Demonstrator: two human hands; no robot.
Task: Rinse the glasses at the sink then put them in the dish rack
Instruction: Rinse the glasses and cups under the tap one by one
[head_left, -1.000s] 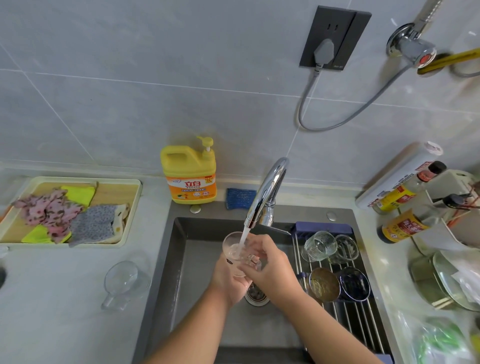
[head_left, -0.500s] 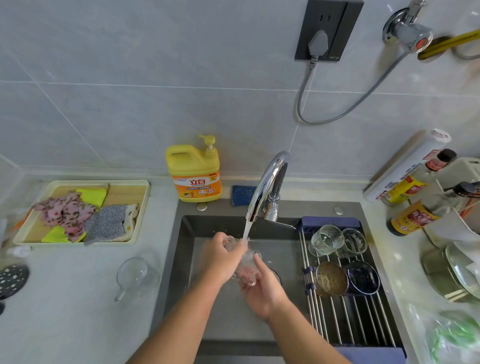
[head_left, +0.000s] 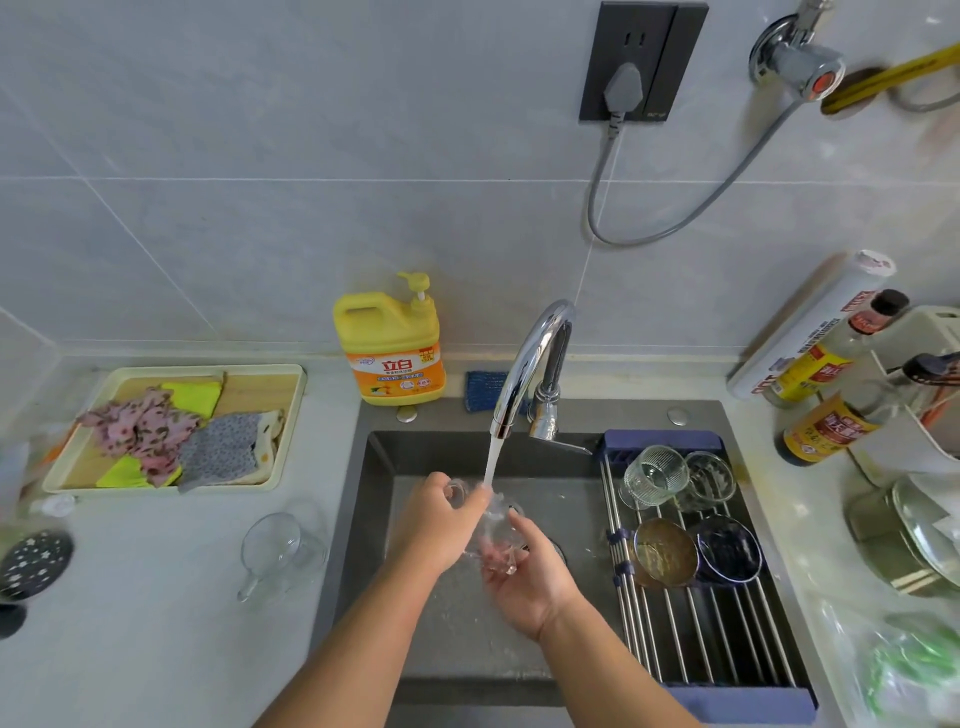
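Observation:
Both my hands hold one clear glass (head_left: 493, 540) over the grey sink (head_left: 374, 519), under the stream from the chrome faucet (head_left: 530, 364). My left hand (head_left: 441, 525) grips its upper part from the left. My right hand (head_left: 524, 577) cups it from below with curled fingers. The glass lies tilted between them and water splashes round it. Another clear glass with a handle (head_left: 278, 551) lies on its side on the counter left of the sink. The roll-up dish rack (head_left: 701, 623) spans the sink's right side and carries two clear glasses (head_left: 657, 475) and two dark bowls (head_left: 727, 551).
A yellow detergent jug (head_left: 389, 348) and a blue sponge (head_left: 480, 387) stand behind the sink. A tray of cloths (head_left: 171, 431) sits at the left. Bottles (head_left: 826, 426) and a pot with lid (head_left: 914, 540) crowd the right counter. A dark strainer (head_left: 34, 564) lies at far left.
The glass went from upright under the tap to tilted lower in the sink. My left hand shifted on top of it, my right hand beneath. The view tilted slightly.

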